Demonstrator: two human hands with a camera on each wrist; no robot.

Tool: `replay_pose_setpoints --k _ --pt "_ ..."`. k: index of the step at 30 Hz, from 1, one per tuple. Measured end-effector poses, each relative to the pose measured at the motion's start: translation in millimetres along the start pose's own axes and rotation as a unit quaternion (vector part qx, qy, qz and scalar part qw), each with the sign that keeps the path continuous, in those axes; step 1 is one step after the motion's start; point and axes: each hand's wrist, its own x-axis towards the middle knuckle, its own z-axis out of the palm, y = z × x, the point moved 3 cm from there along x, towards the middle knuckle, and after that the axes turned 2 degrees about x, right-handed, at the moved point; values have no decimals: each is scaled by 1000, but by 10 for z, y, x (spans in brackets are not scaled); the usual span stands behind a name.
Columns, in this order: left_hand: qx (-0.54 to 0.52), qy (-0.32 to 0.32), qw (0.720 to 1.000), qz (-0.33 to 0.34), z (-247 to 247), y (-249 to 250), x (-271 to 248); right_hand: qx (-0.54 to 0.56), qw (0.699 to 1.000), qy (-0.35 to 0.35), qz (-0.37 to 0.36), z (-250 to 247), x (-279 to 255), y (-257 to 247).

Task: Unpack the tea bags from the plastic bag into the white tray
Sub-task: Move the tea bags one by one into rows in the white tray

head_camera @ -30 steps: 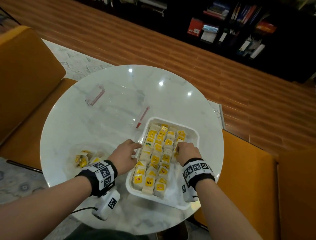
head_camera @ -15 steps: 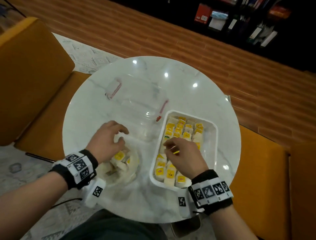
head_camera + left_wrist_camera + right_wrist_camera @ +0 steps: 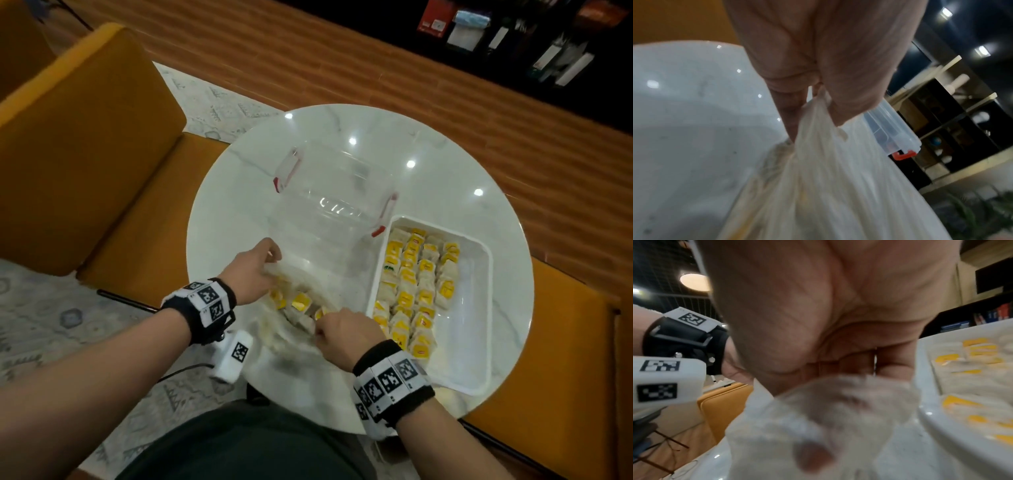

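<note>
— Round marble tabletop (image 3: pixel 445 164), yellow chairs around it. Where's the plastic bag (image 3: pixel 294 329)?

— Near edge, just left of the white tray (image 3: pixel 479 308), tea bags (image 3: pixel 301 301) showing inside. Left hand (image 3: pixel 251 270) pinches its far rim, right hand (image 3: pixel 346 334) curls on the near rim.

— Handling?

— Thin, limp, probably slippery film; tea bags light, soft. I'd hold the rim and spread the mouth.

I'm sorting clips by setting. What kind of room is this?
Probably a living room or lounge: a round marble-look table flanked by mustard upholstered seats, a patterned rug on wood flooring, and dark shelves of books behind.
</note>
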Motion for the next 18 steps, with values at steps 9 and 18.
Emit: replay_pose_setpoints --k 9,18 --pt "40 -56 997 -43 68 -33 14 27 996 51 65 -90 -44 -22" --pt "-41 -97 992 -72 158 -76 -39 257 962 94 22 -88 419 -138"
